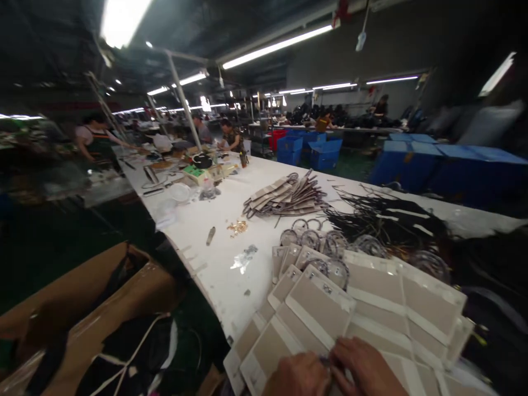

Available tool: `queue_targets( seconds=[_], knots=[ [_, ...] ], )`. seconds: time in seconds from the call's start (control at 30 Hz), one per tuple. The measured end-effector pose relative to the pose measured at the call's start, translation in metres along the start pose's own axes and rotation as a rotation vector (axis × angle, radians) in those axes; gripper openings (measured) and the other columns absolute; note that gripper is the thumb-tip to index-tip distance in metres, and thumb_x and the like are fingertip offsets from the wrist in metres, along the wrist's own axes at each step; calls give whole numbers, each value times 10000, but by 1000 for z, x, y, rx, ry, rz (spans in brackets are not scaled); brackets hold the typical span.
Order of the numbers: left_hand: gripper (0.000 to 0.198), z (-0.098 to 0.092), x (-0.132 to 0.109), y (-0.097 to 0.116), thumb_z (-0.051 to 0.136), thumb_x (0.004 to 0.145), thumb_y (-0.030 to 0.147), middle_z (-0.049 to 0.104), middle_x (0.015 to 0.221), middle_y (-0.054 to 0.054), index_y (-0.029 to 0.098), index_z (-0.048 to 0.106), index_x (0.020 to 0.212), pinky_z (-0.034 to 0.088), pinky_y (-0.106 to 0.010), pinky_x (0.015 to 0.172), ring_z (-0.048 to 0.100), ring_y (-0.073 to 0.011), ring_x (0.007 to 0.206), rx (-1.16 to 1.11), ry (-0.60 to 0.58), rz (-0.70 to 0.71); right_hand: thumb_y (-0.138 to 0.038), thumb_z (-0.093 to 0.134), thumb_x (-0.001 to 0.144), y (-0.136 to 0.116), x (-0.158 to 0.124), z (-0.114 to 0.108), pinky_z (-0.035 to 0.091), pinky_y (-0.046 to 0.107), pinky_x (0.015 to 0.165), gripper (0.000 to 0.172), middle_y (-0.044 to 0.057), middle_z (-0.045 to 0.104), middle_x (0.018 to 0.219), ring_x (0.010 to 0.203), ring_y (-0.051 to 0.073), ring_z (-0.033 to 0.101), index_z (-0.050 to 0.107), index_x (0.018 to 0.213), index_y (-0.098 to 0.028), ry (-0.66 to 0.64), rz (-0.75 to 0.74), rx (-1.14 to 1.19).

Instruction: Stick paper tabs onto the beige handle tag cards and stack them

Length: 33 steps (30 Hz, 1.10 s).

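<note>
At the bottom edge my left hand (pixel 297 375) and my right hand (pixel 365 367) meet, fingers curled together over a small dark item I cannot make out. They rest on a fanned stack of beige card panels with white strips (pixel 330 308) on the white table (pixel 231 225). Metal rings (pixel 313 239) lie just beyond the panels.
A pile of beige straps (pixel 284 198), black cords (pixel 383 220), small brass parts (pixel 237 226) and tools lie farther up the table. An open cardboard box (pixel 94 313) stands at lower left. Blue crates (pixel 445 162) line the right. Other people work at the far end.
</note>
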<state>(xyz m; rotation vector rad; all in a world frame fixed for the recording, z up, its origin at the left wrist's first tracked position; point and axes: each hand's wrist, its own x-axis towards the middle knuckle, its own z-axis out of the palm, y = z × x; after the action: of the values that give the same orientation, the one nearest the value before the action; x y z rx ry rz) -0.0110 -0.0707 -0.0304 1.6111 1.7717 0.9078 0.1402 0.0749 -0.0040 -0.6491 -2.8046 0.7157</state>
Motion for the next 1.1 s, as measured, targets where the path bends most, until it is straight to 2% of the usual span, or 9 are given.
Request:
queue_targets(
  seconds=[0.07, 0.13, 0.27, 0.37, 0.5, 0.67, 0.9, 1.0, 1.1],
  knots=[
    [188, 3, 6, -9, 562, 912, 158, 721, 785, -78, 235, 707, 819, 468, -311, 625, 684, -233, 752, 173, 43, 106, -277, 561, 888, 13, 27, -13, 486, 327, 750, 154, 34, 683, 803, 777, 207, 638, 670, 785, -240, -10, 36, 73],
    [160, 4, 7, -12, 589, 900, 184, 722, 748, -57, 241, 715, 818, 446, -294, 618, 683, -212, 713, 218, 129, 101, -333, 499, 931, 27, 56, -27, 467, 300, 737, 225, 27, 673, 801, 771, 193, 625, 642, 797, -225, 48, 123, 238],
    [114, 0, 10, -11, 618, 880, 225, 742, 832, -32, 231, 722, 832, 476, -279, 736, 693, -200, 804, -97, 241, -329, -422, 503, 907, 57, 107, -32, 458, 304, 781, 274, 30, 694, 838, 840, 216, 638, 651, 796, -220, 132, 265, 431],
    [106, 0, 15, -17, 614, 854, 239, 732, 885, -37, 209, 710, 886, 474, -290, 770, 675, -210, 845, -208, 235, -492, -396, 500, 885, 78, 127, -15, 440, 315, 779, 260, 37, 703, 848, 851, 229, 638, 663, 782, -222, 119, 332, 339],
    [135, 4, 19, -25, 595, 831, 216, 712, 965, -49, 197, 687, 928, 463, -299, 847, 656, -220, 929, -215, 231, -508, -351, 474, 915, 91, 130, 3, 406, 298, 753, 244, 38, 696, 916, 857, 207, 627, 671, 836, -233, 101, 350, 131],
    [149, 6, 21, -22, 576, 823, 215, 701, 965, -58, 192, 679, 929, 463, -315, 869, 654, -233, 944, -194, 209, -554, -338, 475, 960, 87, 124, 5, 386, 286, 747, 215, 38, 685, 1009, 892, 192, 625, 660, 958, -227, 131, 342, 38],
    [224, 0, 13, -10, 562, 792, 196, 717, 989, -80, 167, 701, 966, 485, -332, 919, 663, -245, 990, -232, 270, -512, -323, 510, 917, 104, 122, 13, 451, 330, 824, 306, 66, 671, 1063, 935, 219, 623, 612, 1176, -194, 266, 327, 168],
    [418, -9, 7, 2, 594, 782, 214, 749, 1001, -69, 153, 700, 1182, 505, -350, 913, 686, -250, 950, -292, 298, -558, -334, 474, 922, 111, 120, 11, 461, 361, 917, 295, 79, 675, 1047, 983, 230, 610, 652, 1101, -181, 335, 235, 265],
    [554, -18, 1, 18, 629, 790, 252, 766, 943, -51, 150, 644, 1334, 522, -357, 876, 697, -247, 873, -273, 347, -585, -384, 527, 900, 96, 108, 0, 476, 363, 881, 339, 75, 675, 1000, 914, 224, 607, 659, 1129, -172, 384, 220, 333]
  ],
)
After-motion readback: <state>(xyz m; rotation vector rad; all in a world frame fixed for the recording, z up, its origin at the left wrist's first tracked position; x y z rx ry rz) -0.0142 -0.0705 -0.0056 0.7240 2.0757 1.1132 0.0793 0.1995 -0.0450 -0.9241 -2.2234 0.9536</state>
